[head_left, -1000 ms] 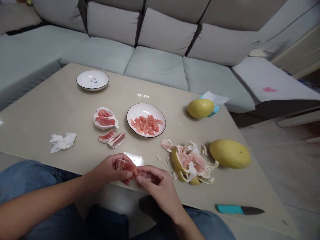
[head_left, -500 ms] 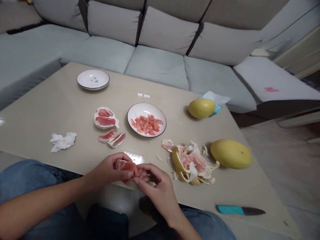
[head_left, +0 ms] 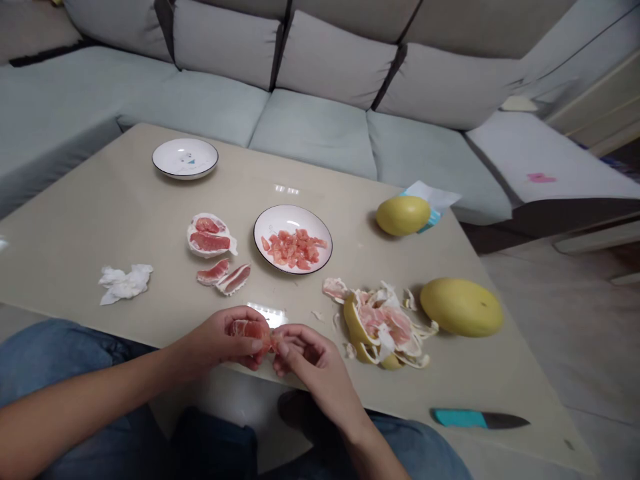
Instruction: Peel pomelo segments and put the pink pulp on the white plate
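Note:
Over the table's near edge, my left hand (head_left: 220, 341) is closed around a red pomelo segment (head_left: 249, 329). My right hand (head_left: 313, 357) pinches a small bit of pomelo flesh (head_left: 275, 340) at the segment's right end, thumb against fingers. Beyond my hands, a white plate (head_left: 293, 217) with a dark rim holds several pieces of peeled red flesh. Left of that plate lie a partly peeled pomelo chunk (head_left: 210, 241) and two loose segments (head_left: 234, 279). A heap of pomelo peel (head_left: 356, 323) with pith and membranes sits to the right of my right hand.
Two whole yellow pomelos (head_left: 461, 307) (head_left: 403, 215) are on the right side, the farther one by a blue-and-white packet (head_left: 433, 199). A knife (head_left: 480, 419) with a turquoise handle lies near the front right. Crumpled tissue (head_left: 126, 283) and another plate (head_left: 185, 159) are at left.
My right hand's fingers have shifted from beside the segment to a pinch at its right end, where a small bit of flesh now shows between them. My left hand stays almost in place.

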`<action>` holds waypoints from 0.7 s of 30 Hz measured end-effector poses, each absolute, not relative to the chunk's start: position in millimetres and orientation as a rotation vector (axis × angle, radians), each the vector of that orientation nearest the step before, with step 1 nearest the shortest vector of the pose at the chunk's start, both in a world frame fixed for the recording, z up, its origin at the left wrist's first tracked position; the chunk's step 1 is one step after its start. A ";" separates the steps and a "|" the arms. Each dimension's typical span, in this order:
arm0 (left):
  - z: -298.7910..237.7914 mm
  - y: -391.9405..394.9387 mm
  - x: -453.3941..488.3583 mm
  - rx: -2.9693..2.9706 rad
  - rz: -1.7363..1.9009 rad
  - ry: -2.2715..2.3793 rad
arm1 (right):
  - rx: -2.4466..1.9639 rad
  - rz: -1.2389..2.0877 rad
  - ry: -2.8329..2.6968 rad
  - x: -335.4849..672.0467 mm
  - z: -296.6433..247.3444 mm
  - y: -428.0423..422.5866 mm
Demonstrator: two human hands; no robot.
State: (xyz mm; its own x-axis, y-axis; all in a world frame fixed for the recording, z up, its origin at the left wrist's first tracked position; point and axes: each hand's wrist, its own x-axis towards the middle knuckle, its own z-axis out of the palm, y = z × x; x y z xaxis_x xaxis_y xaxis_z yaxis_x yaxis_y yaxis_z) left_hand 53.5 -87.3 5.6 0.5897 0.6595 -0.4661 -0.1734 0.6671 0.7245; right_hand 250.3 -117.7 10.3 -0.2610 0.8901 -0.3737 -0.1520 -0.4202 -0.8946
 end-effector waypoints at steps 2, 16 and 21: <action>6.3 -87.2 53.0 0.676 0.523 0.798 | -1.199 1.835 -0.988 251.2 8.8 -117.1; 10.3 -84.7 50.5 0.617 0.474 0.740 | -1.123 1.994 -0.857 257.3 1.0 -111.3; 12.9 -83.4 47.6 0.599 0.499 0.747 | -1.031 2.074 -0.662 260.3 -0.3 -109.6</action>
State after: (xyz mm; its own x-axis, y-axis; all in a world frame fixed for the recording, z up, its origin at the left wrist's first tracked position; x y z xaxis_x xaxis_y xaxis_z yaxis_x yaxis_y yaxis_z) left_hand 47.6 -83.4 12.9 0.6345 0.6100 -0.4747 -0.2047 0.7248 0.6578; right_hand 260.3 -109.6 -0.3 -0.4241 0.7808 -0.4588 -0.3709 -0.6119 -0.6986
